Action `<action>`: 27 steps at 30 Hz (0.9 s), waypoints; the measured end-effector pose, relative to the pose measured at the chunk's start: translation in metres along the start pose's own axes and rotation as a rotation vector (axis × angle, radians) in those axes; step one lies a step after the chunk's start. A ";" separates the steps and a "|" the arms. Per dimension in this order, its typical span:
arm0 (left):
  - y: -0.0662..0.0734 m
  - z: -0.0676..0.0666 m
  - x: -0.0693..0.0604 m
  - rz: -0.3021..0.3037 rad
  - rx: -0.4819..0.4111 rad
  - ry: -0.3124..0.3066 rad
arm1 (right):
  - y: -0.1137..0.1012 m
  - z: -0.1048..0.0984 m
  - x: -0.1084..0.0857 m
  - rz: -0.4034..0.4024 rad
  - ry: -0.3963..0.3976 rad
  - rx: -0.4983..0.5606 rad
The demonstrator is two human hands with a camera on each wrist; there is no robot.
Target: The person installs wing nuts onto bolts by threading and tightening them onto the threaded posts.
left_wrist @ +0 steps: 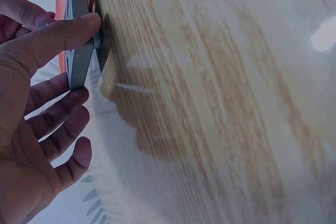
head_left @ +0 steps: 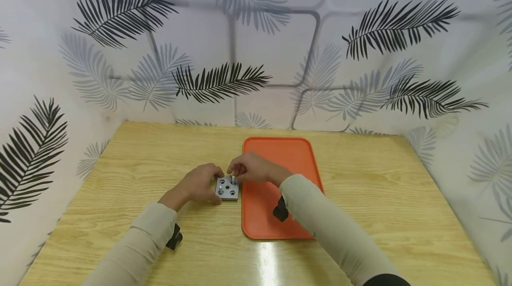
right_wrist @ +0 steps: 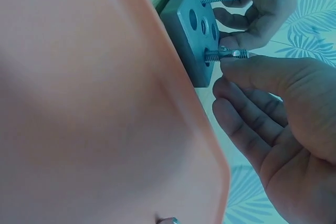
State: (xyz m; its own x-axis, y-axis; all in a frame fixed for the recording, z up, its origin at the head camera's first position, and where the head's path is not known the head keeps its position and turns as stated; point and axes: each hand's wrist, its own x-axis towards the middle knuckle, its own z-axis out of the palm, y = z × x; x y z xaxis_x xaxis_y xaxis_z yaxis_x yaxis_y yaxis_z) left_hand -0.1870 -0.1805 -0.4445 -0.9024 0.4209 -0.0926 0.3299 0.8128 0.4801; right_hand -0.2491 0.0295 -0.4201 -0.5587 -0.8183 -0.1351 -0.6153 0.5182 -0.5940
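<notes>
Nearest to the camera are my beige sleeves, the left sleeve [head_left: 132, 244] entering from the near left and the right sleeve [head_left: 336, 228] from the near right; each wrist carries a small black device [head_left: 281, 209]. Between my hands there is a square grey metal plate [head_left: 227, 191], placed left of the middle of the wooden surface [head_left: 360, 166], just beside the left rim of an orange-red tray [head_left: 260, 217]. With my left hand [head_left: 200, 183] I grip this plate from its left side: the thumb presses at the near edge, and the fingers are bent at the far side. Two threaded bolts stand up out of the plate, the near-left bolt [head_left: 220, 191] and the far-right bolt [head_left: 234, 180]; the other holes show at the centre, the far left and the near right. With my right hand [head_left: 254, 167] I pinch the far-right bolt near its top, between thumb and forefinger, while the other fingers are curled. One small shiny piece [right_wrist: 169, 221] lies on the tray, cut by the border of the right wrist view. Behind the surface, at the far side, is a pale wall [head_left: 264, 113] with dark and grey leaves printed on it.
</notes>
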 end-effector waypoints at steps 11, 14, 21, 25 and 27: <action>-0.001 0.002 0.000 -0.002 -0.002 0.011 | -0.003 0.008 -0.002 0.077 0.053 -0.027; -0.001 0.001 0.000 -0.011 -0.003 0.008 | -0.003 0.009 -0.004 0.081 0.063 -0.008; 0.000 0.000 -0.001 0.004 0.010 0.007 | 0.004 0.002 -0.008 0.126 0.097 0.189; 0.001 0.000 0.000 0.008 0.018 0.003 | 0.008 -0.001 -0.007 0.030 0.109 0.109; 0.001 0.001 0.000 0.011 0.026 0.003 | 0.008 -0.001 -0.006 -0.018 0.080 0.074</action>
State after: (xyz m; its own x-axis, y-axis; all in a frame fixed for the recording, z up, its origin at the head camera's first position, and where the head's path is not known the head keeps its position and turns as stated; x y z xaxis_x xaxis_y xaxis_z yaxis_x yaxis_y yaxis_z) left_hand -0.1868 -0.1794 -0.4449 -0.8993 0.4290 -0.0847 0.3473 0.8184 0.4578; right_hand -0.2512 0.0388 -0.4239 -0.5927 -0.8030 -0.0620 -0.5841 0.4815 -0.6534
